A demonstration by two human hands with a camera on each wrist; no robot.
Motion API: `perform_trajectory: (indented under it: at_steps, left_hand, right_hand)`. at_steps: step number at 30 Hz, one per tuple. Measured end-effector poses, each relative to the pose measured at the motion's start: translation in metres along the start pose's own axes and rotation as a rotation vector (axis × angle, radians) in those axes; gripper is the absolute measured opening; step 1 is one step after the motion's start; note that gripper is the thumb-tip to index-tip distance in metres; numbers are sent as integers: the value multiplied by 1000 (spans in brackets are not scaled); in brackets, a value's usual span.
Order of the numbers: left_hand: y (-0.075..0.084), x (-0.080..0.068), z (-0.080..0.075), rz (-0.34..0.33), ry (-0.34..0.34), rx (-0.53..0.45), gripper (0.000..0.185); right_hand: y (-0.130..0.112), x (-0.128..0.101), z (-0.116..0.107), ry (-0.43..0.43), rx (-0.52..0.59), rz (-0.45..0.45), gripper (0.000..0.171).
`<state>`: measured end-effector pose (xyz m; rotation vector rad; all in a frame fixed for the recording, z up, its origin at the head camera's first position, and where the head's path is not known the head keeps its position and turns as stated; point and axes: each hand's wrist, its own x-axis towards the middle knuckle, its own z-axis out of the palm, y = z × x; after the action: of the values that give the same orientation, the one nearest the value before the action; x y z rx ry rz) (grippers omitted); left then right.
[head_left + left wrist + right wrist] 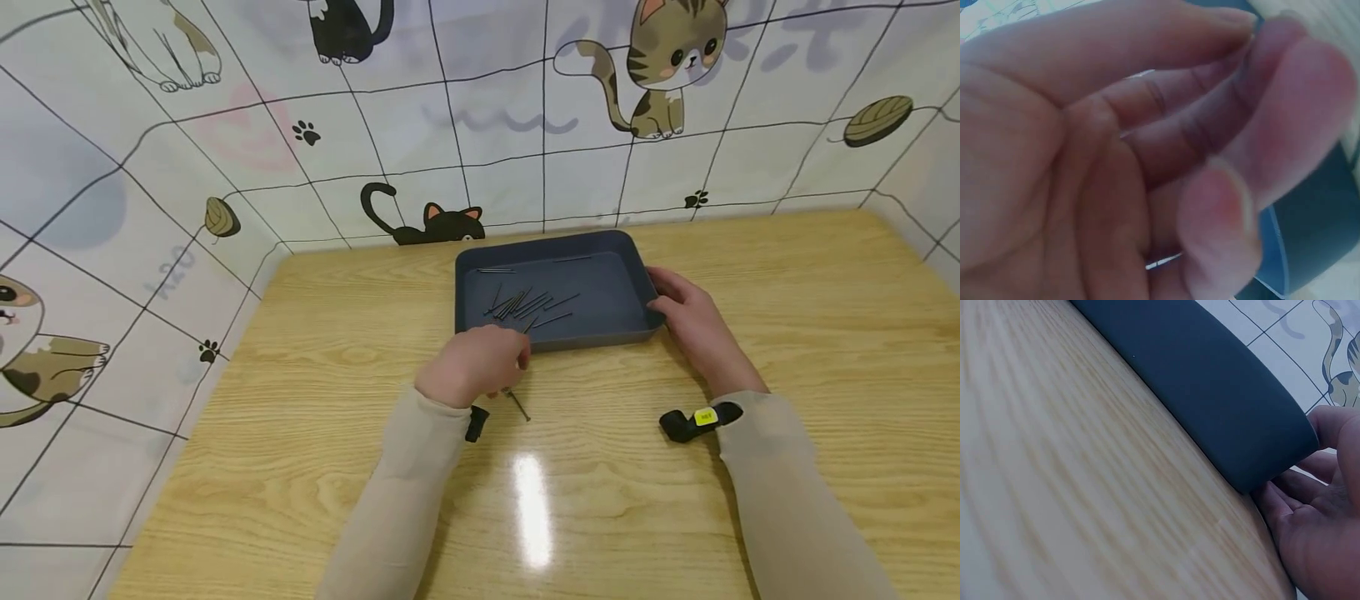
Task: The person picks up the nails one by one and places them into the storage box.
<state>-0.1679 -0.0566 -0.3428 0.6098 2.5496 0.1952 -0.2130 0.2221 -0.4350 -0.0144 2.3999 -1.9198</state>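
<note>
A dark blue-grey tray (553,340) stands on the table, holding several long, thin metal nails (517,304), most of them bunched toward the left. My right hand (693,329) grips the tray's right end; in the right wrist view its fingers (1329,428) wrap the corner. Just in front of the tray is my left hand (476,358), its fingers curled. Thumb and fingertips come together in the left wrist view, but whether anything lies between them is hidden. One nail (519,406) is on the wood close beneath the left hand, its upper end near the fingers.
The wooden table (337,400) meets a cat-printed cloth wall (495,133) behind the tray and at both sides. Black straps sit at both wrists, the right with a yellow label (706,417). Light glares off the table's front middle.
</note>
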Motion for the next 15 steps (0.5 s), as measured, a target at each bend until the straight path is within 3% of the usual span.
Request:
perform_trajectory:
  at_steps: [7, 15]
  left_hand:
    - [-1, 0, 9, -29, 41, 149, 10]
    - [-3, 1, 14, -74, 69, 228, 15]
  right_hand:
    - [-1, 1, 0, 2, 1, -13, 50]
    - [0, 1, 0, 2, 33, -7, 51]
